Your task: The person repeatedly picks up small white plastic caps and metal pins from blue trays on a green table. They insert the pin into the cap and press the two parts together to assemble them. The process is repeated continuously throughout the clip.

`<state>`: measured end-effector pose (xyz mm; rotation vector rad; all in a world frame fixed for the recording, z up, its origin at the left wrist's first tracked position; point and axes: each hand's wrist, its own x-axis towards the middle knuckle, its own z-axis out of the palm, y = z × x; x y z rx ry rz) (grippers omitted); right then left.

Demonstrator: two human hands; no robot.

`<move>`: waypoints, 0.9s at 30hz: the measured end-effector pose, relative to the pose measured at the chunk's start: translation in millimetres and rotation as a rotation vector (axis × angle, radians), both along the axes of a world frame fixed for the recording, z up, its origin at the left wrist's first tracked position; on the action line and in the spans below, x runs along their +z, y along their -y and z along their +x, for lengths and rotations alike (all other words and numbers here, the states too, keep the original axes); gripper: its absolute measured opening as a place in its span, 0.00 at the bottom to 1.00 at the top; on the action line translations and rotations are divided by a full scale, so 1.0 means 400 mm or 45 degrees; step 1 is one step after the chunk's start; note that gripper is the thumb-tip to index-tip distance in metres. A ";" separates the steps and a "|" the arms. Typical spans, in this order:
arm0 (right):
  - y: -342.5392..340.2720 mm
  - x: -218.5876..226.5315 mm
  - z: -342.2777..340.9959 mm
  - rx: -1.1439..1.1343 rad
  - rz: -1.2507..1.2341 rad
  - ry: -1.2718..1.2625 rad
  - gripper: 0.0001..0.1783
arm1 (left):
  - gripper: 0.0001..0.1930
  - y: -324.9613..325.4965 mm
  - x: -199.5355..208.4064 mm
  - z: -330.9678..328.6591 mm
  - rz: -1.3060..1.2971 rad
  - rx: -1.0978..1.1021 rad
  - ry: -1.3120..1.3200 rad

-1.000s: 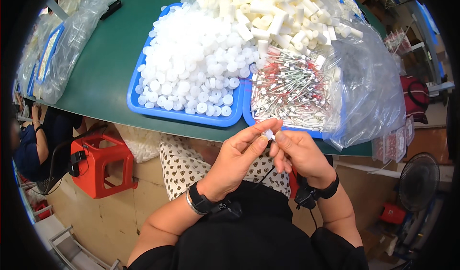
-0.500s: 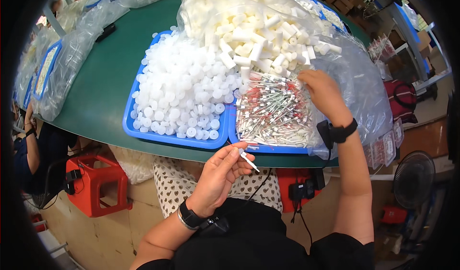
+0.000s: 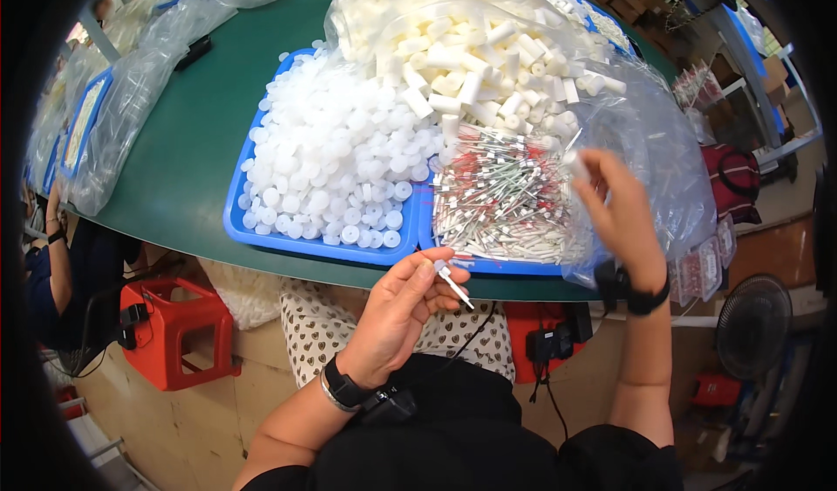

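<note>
Between the thumb and fingers of my left hand (image 3: 403,306) is a thin white stick-like part (image 3: 457,287), its tip pointing down and to the right, in front of the table edge. My right hand (image 3: 621,207) pinches a short white foam cylinder (image 3: 575,165) above the right side of the parts tray; motion blurs it slightly. Under it lies a heap of thin white sticks with red and green wires (image 3: 501,199). Behind these, many cream-white foam cylinders (image 3: 475,77) spill from a clear plastic bag.
A blue tray (image 3: 323,251) heaped with translucent round discs (image 3: 336,151) sits to the left. Clear plastic sheeting (image 3: 654,168) covers the table's right side. A red stool (image 3: 179,334) stands at the lower left, a fan (image 3: 754,325) at the right. Another person's arm (image 3: 57,255) shows far left.
My right hand has pulled back from the foam cylinders toward me and to the right, now with a foam cylinder in its fingers. The left hand stays nearly still with its stick part.
</note>
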<state>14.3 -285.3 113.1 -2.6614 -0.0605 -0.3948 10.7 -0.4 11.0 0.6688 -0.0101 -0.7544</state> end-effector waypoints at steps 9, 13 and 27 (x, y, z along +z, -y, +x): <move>-0.210 -0.078 -0.152 0.144 0.898 -0.482 0.14 | 0.17 0.026 0.011 -0.017 0.135 -0.017 0.478; -0.204 -0.121 -0.157 0.068 1.517 -0.816 0.15 | 0.14 0.002 0.004 -0.025 0.124 -0.028 0.451; -0.236 -0.127 -0.137 0.055 1.766 -1.045 0.10 | 0.18 -0.003 -0.002 -0.022 0.211 -0.145 0.059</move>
